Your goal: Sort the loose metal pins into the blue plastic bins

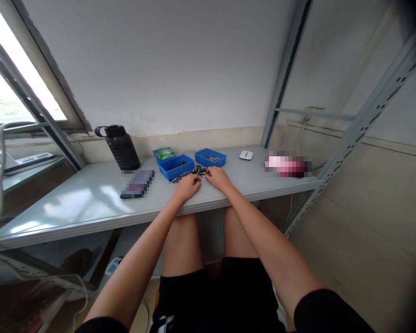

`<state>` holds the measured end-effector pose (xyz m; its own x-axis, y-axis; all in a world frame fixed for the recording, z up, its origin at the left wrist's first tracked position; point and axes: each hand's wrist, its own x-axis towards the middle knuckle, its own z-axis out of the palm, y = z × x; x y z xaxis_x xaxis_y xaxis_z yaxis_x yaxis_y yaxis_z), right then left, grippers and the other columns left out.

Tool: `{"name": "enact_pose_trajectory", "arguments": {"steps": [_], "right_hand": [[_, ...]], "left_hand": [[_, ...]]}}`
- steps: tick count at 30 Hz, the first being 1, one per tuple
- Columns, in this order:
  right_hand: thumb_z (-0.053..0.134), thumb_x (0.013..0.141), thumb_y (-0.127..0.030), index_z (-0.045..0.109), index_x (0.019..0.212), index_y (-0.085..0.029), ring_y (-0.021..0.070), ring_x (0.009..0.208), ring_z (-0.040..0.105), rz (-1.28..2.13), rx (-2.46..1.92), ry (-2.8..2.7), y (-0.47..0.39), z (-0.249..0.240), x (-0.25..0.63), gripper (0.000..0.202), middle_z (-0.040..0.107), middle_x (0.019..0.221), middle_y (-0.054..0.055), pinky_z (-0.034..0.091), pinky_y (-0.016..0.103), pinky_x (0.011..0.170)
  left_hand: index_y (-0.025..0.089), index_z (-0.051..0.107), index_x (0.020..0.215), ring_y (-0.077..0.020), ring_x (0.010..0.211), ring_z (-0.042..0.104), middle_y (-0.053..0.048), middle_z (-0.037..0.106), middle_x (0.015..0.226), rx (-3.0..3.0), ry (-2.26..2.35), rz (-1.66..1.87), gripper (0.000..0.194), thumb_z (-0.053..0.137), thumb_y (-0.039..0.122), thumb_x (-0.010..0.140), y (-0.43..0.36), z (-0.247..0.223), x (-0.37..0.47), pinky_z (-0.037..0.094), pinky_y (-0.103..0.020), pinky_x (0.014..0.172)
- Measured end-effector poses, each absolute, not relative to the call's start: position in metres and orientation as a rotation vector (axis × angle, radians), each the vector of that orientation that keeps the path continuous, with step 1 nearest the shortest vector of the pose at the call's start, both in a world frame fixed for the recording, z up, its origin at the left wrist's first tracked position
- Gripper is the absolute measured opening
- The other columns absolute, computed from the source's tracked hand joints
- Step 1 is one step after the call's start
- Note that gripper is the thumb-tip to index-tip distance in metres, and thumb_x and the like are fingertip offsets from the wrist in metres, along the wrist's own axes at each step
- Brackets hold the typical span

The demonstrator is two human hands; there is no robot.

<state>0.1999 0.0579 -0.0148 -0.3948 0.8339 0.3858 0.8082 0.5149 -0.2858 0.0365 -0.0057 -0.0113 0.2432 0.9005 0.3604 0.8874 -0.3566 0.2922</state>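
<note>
A loose pile of small thin metal pieces [183, 174], dark and silvery like screws or pins, lies on the table. My left hand [187, 187] rests at the pile's near edge with its fingers curled and its thumb close to them. Just to the right, my right hand [217, 177] is closed at the pile's right end, fingertips pressed together. Whatever either hand pinches is too small to make out. Behind the pile stand two blue plastic bins: the left bin [171, 176] holds dark pieces, and the right bin [222, 162] holds silvery ones.
A green-and-blue box [164, 153] sits behind the left bin. Farther left are a black water bottle [123, 148] and a phone [137, 184]. On the right lie a small white box [246, 155] and a blurred pink thing [287, 165]. Metal shelf posts [287, 69] frame the table.
</note>
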Motion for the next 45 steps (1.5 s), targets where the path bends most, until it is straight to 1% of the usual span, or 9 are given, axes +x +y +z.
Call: {"name": "enact_pose_trajectory", "arguments": {"steps": [19,27,32,34,37,40,45], "right_hand": [[0.051,0.087,-0.02,0.064,0.093,-0.017,0.0174,0.088,0.059,0.114,-1.3,-2.238,0.054,-0.012,0.201,0.014,0.067,0.098,0.008,0.04,0.024,0.075],[0.051,0.086,-0.022,0.061,0.094,-0.018,0.0178,0.081,0.062,0.158,-1.272,-2.193,0.052,-0.011,0.203,0.013,0.069,0.088,0.006,0.04,0.024,0.071],[0.053,0.085,-0.024,0.06,0.093,-0.02,0.0158,0.081,0.063,0.192,-1.185,-2.205,0.051,-0.011,0.202,0.011,0.07,0.086,0.003,0.041,0.022,0.071],[0.053,0.086,-0.024,0.06,0.092,-0.02,0.0157,0.081,0.063,0.199,-1.167,-2.203,0.052,-0.011,0.202,0.011,0.07,0.086,0.003,0.042,0.022,0.072],[0.052,0.086,-0.023,0.06,0.093,-0.02,0.0159,0.08,0.063,0.198,-1.157,-2.191,0.053,-0.012,0.203,0.012,0.069,0.086,0.003,0.042,0.022,0.071],[0.052,0.086,-0.023,0.061,0.093,-0.02,0.0156,0.079,0.062,0.192,-1.127,-2.2,0.052,-0.012,0.203,0.012,0.069,0.085,0.003,0.041,0.022,0.07],[0.054,0.085,-0.021,0.063,0.091,-0.02,0.0156,0.079,0.061,0.182,-1.045,-2.258,0.047,-0.008,0.203,0.011,0.069,0.086,0.002,0.039,0.022,0.069]], "left_hand": [[0.014,0.063,0.099,-0.0179,0.091,0.062,-0.006,0.065,0.1,2.453,1.759,0.749,0.022,0.054,0.033,0.092,-0.004,-0.013,0.036,0.051,-0.04,0.084],[0.014,0.062,0.101,-0.0182,0.091,0.062,-0.006,0.065,0.101,2.443,1.762,0.751,0.022,0.054,0.033,0.092,-0.005,-0.012,0.036,0.051,-0.04,0.084],[0.014,0.063,0.101,-0.0183,0.092,0.062,-0.006,0.065,0.102,2.424,1.75,0.786,0.022,0.054,0.034,0.092,-0.006,-0.01,0.036,0.051,-0.04,0.084],[0.015,0.063,0.102,-0.0184,0.092,0.062,-0.006,0.066,0.102,2.415,1.746,0.806,0.022,0.054,0.032,0.092,-0.007,-0.009,0.037,0.05,-0.04,0.085],[0.016,0.064,0.102,-0.02,0.091,0.064,-0.008,0.069,0.102,2.399,1.748,0.835,0.018,0.053,0.024,0.09,-0.008,-0.008,0.038,0.049,-0.037,0.084],[0.019,0.066,0.102,-0.0228,0.09,0.065,-0.008,0.071,0.101,2.384,1.752,0.861,0.023,0.05,0.018,0.085,-0.01,-0.007,0.039,0.048,-0.033,0.082],[0.019,0.066,0.105,-0.0237,0.093,0.064,-0.008,0.071,0.105,2.377,1.74,0.902,0.027,0.048,0.021,0.086,-0.01,-0.007,0.039,0.047,-0.032,0.084]]}}
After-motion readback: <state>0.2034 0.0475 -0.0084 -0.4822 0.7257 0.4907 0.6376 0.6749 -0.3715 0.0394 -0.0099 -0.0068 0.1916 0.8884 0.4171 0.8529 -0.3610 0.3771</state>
